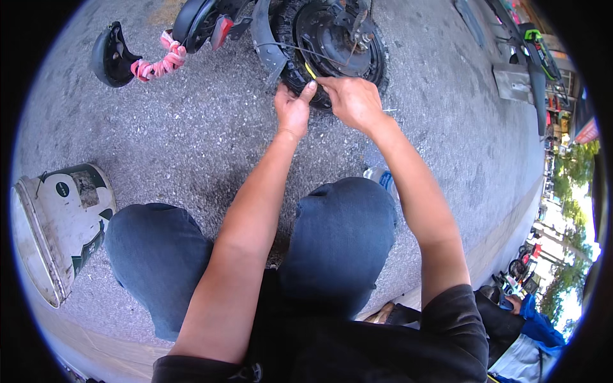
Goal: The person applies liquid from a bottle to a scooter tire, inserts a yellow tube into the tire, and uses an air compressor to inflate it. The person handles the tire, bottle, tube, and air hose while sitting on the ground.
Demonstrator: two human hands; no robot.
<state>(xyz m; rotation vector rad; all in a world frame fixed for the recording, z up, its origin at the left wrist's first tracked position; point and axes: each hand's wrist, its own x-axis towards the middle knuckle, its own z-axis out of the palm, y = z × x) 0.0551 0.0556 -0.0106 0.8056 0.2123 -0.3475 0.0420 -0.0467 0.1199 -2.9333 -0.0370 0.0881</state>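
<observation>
While left hand (294, 112) is gripping tyre (295, 76), right hand (353, 101) (pinching yellow strip (310, 70), apparently) is risking a slip from skewed force.

Downward fisheye view from the head

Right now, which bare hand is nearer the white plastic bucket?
The left hand, thumb extended by the black rubber tyre; the right hand, curled, is farther from that bucket.
</observation>
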